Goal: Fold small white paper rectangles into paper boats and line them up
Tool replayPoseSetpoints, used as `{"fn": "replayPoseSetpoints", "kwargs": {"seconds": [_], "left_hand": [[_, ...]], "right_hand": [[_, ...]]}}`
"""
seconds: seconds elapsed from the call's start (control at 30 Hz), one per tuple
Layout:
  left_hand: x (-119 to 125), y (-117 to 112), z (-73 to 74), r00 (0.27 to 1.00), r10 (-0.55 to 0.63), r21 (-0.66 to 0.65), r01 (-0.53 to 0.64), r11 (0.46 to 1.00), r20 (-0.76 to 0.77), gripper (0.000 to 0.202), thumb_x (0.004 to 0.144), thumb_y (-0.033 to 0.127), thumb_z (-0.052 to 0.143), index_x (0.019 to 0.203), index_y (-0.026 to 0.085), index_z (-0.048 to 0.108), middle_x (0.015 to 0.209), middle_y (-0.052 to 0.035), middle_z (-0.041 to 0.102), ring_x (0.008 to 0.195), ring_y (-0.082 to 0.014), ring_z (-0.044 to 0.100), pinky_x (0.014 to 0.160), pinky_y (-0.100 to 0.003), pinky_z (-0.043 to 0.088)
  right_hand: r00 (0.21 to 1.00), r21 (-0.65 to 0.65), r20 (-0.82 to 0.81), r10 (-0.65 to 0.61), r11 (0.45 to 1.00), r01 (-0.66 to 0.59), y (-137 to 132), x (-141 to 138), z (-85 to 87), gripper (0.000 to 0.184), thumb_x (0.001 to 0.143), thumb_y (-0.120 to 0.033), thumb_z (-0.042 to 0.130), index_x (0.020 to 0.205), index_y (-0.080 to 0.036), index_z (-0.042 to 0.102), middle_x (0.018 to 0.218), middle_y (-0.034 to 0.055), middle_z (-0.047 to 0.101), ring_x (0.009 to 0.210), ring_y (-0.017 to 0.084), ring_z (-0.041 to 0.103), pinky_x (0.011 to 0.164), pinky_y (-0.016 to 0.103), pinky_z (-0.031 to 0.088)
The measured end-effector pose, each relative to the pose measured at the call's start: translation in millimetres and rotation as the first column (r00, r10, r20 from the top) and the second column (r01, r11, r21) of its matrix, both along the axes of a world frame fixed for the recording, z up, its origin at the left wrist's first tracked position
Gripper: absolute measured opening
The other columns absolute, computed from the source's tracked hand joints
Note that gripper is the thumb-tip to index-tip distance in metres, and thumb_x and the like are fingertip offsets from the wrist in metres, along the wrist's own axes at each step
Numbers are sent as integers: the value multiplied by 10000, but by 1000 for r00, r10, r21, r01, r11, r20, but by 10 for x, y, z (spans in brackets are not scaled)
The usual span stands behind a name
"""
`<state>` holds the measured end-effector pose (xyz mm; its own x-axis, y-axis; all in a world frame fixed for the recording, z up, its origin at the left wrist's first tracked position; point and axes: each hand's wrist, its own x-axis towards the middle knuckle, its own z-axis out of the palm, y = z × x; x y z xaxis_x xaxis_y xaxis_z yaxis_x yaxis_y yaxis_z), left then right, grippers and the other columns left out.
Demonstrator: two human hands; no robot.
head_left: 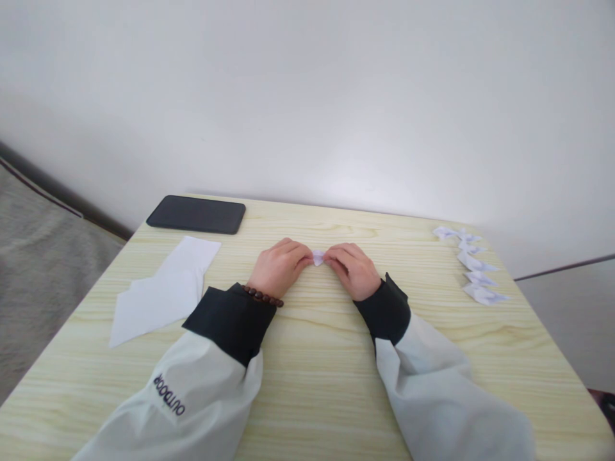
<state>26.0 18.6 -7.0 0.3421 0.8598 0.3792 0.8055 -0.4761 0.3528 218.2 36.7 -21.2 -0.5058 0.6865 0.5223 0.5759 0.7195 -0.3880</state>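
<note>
My left hand (pixel 278 267) and my right hand (pixel 352 269) rest on the pale wooden table (pixel 307 358) near its middle. Both pinch a small folded piece of white paper (pixel 318 257) between their fingertips, one from each side. Most of the paper is hidden by the fingers. A brown bead bracelet (pixel 262 296) circles my left wrist, and both sleeves are white with dark cuffs.
Flat white paper sheets (pixel 163 291) lie to the left of my left arm. A dark phone (pixel 196 214) lies at the far left corner. Several small folded white paper figures (pixel 473 269) sit in a row near the right edge. A white wall stands behind.
</note>
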Motion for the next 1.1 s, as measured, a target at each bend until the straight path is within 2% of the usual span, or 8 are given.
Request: {"fn": "replayPoseSetpoints", "kwargs": {"seconds": [0.17,0.3,0.43,0.6,0.7,0.8,0.93,1.1], "left_hand": [[6,-1,0,1000,0,-22,1,1000,3,99,849,248,568,866,195,649,852,-18,693,827,-171,602,740,-280,471],[11,-13,25,996,87,-72,-87,994,-5,117,827,283,600,887,196,650,826,-27,671,799,-176,606,714,-280,466],[9,-17,42,990,142,-71,-142,987,-8,127,795,311,642,851,199,660,778,-22,656,759,-171,597,683,-268,460],[5,-4,26,997,73,-22,-73,997,1,118,823,295,609,874,206,666,844,-12,688,827,-173,604,738,-271,466],[6,-2,15,1000,21,-1,-21,1000,-5,116,828,295,602,869,213,673,904,-3,697,870,-174,605,777,-272,469],[10,-8,17,1000,24,5,-24,1000,-12,118,825,294,604,885,217,671,913,0,697,880,-175,607,782,-274,475],[11,-14,22,999,37,11,-37,999,-5,135,834,252,591,949,216,652,924,0,692,877,-168,610,773,-270,478],[3,-6,3,1000,-28,26,28,999,-7,123,841,265,581,911,228,674,954,2,693,899,-165,599,778,-263,478]], "right_hand": [[1000,-11,6,-28,1000,28,-13,-7,10,142,896,-217,486,865,-206,624,845,36,667,821,177,584,777,303,467],[996,-4,-6,-86,996,86,-13,-5,-1,129,884,-281,522,857,-191,610,751,29,655,726,164,587,693,273,463],[992,31,-9,-129,991,130,-10,1,-14,192,880,-354,532,813,-194,614,705,16,662,670,150,595,645,250,453],[987,58,-30,-157,986,158,-11,3,-2,201,889,-355,519,828,-198,628,742,14,681,675,138,614,637,229,450],[992,57,-26,-120,991,121,-16,2,14,172,889,-310,524,816,-191,625,735,15,674,683,140,611,647,231,451],[997,39,-7,-79,996,79,-20,3,28,156,892,-262,514,801,-189,618,736,15,665,706,145,605,656,235,450],[997,29,1,-82,996,82,-22,8,34,145,894,-247,504,824,-191,617,755,21,661,695,142,597,635,235,447],[998,23,6,-58,998,58,-14,11,11,141,890,-246,511,824,-192,623,787,28,664,744,158,597,683,255,462]]}}
